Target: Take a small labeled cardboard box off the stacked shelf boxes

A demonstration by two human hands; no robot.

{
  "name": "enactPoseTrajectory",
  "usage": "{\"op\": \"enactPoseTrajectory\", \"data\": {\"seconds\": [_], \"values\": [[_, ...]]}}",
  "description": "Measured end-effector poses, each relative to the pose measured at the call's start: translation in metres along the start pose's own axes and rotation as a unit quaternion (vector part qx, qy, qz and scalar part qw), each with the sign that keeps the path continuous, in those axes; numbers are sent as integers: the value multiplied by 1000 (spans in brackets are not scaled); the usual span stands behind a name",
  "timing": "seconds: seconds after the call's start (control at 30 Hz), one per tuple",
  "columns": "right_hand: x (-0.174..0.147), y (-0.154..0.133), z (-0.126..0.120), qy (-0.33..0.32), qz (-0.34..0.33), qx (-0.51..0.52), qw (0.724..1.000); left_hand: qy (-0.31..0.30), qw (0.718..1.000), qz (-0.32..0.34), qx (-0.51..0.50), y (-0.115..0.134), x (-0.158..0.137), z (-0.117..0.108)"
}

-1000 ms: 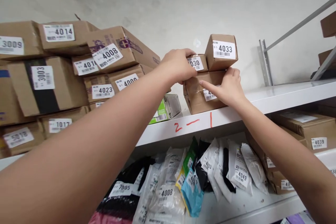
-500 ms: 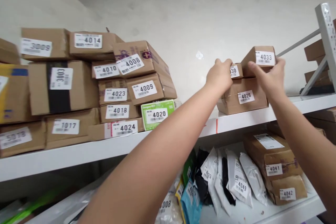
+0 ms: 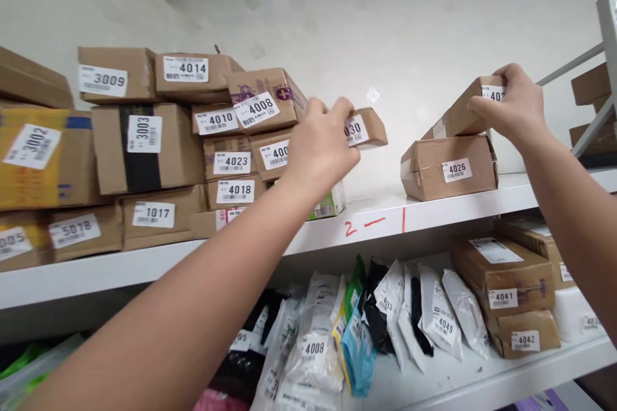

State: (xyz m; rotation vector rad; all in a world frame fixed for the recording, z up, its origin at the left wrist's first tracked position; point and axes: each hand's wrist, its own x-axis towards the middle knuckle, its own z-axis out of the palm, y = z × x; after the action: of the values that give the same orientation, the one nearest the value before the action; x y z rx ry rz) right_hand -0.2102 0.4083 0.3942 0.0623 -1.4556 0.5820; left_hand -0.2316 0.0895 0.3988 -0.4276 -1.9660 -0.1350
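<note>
Left hand [image 3: 321, 141] now has the small brown cardboard box labelled 030 [image 3: 367, 128] lifted off the stack, its grip closed on it in mid-air. Right hand [image 3: 513, 106] clamps the tilted brown carton [image 3: 460, 115], which has tipped and rests on the taped brown box 4026 [image 3: 448, 168] below. Left of that grip, stacked brown cartons [image 3: 193, 141] crowd the white shelf [image 3: 385, 215].

Both bare arms outstretched and raised, left hand [image 3: 321, 144] and right hand [image 3: 513, 106] with fingers curled closed.
</note>
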Motion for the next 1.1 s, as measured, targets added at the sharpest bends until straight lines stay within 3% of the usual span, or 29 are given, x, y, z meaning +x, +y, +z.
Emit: {"op": "enactPoseTrajectory", "data": {"seconds": [0.07, 0.17, 0.37, 0.47, 0.53, 0.67, 0.8, 1.1], "values": [[-7, -5, 5, 54, -33, 12, 998, 45, 999, -8, -10, -5, 7, -14], [-19, -35, 5, 100, -49, 2, 994, 92, 995, -33, -11, -7, 19, -41], [-40, -113, 10, 121, -131, 51, 983, 123, 988, -84, 37, -2, 32, -74], [-55, -133, 33, 80, -115, 78, 987, 104, 990, -87, 45, -7, 36, -69], [-72, -138, 53, 32, -99, 64, 993, 76, 995, -53, 41, -12, 36, -59], [-120, -135, 93, -47, -78, 43, 995, 8, 998, 26, 56, -15, 25, -38], [-163, -127, 126, -107, -31, 46, 993, -46, 994, 55, 79, -13, 14, -21], [-190, -121, 145, -137, -69, 125, 980, -137, 979, 74, 128, -4, 7, -7]]}}
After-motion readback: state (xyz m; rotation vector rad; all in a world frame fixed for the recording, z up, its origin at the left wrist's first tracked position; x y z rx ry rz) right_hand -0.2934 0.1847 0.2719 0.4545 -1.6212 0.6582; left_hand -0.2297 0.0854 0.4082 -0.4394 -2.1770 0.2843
